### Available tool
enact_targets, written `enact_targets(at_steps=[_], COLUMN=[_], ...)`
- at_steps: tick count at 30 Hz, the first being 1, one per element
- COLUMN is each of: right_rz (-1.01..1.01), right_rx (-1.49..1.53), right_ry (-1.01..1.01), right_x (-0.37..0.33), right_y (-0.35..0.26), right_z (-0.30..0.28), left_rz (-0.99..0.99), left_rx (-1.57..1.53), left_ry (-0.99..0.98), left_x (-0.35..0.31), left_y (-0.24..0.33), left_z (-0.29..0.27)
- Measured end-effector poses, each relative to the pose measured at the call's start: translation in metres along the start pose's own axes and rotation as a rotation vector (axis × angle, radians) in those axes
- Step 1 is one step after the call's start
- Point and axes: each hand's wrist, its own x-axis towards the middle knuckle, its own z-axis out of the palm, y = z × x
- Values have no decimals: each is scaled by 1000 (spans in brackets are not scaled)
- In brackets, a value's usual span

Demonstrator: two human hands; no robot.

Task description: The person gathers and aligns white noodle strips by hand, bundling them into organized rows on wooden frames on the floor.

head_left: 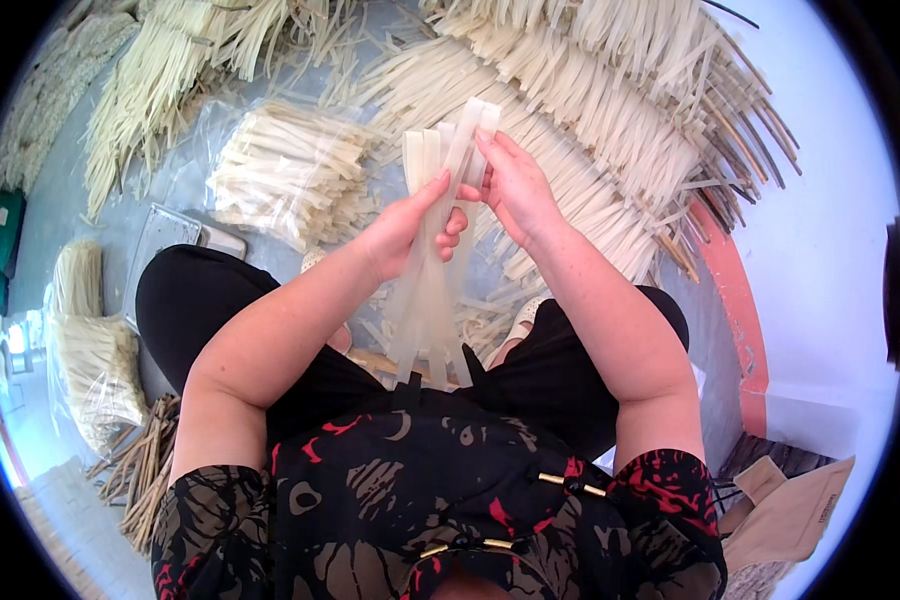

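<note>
Between my hands is a small bundle of wide flat noodles (428, 300), pale and translucent, with looped upper ends and long tails hanging toward my lap. My left hand (415, 225) is closed around the middle of the bundle, thumb in front. At the upper right of the bundle, my right hand (515, 185) pinches some strips between thumb and fingers. Part of its grip is hidden behind the noodles.
Rows of noodles on sticks (610, 100) cover the floor ahead and right. A clear bag of noodles (290, 170) lies ahead left, near a metal scale (175, 240). Further left are another noodle bag (95, 370) and a pile of sticks (150, 470). A cardboard piece (790, 515) is lower right.
</note>
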Motion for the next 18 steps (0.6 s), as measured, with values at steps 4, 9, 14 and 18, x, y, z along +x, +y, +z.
enact_targets(at_steps=[4, 9, 14, 18], right_rz=[-1, -103, -183, -177], right_rx=[-15, -75, -73, -78], right_ry=[18, 149, 177, 179], right_x=[-1, -1, 1, -3], right_y=[5, -5, -23, -29], right_z=[0, 1, -19, -20], left_rz=[-37, -13, -10, -17], left_rx=[55, 109, 92, 123], left_ry=[-8, -32, -12, -8], left_x=[1, 3, 6, 6], left_y=[-1, 0, -2, -1], left_z=[4, 9, 0, -3])
